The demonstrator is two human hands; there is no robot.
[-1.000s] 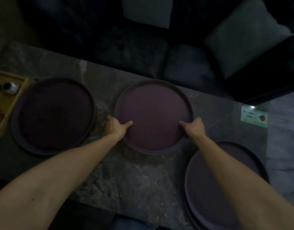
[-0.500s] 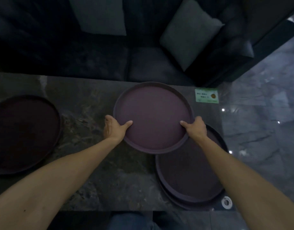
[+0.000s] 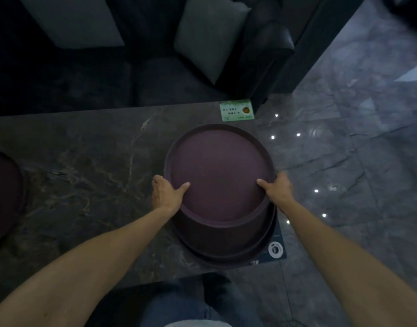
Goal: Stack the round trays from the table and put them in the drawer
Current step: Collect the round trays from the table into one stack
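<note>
A green card (image 3: 236,110) with small print lies flat at the far right corner of the dark marbled surface (image 3: 85,166). A white ring-shaped sticker (image 3: 275,249) sits near the surface's near right corner. Behind stands a dark sofa (image 3: 155,76) bearing a grey cushion (image 3: 210,36). Glossy grey floor tiles (image 3: 356,161) reflect small lights.

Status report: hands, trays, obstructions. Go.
Left hand and right hand grip top tray, held over stack at table corner. One tray uncollected, far left. Nothing in the way.
</note>
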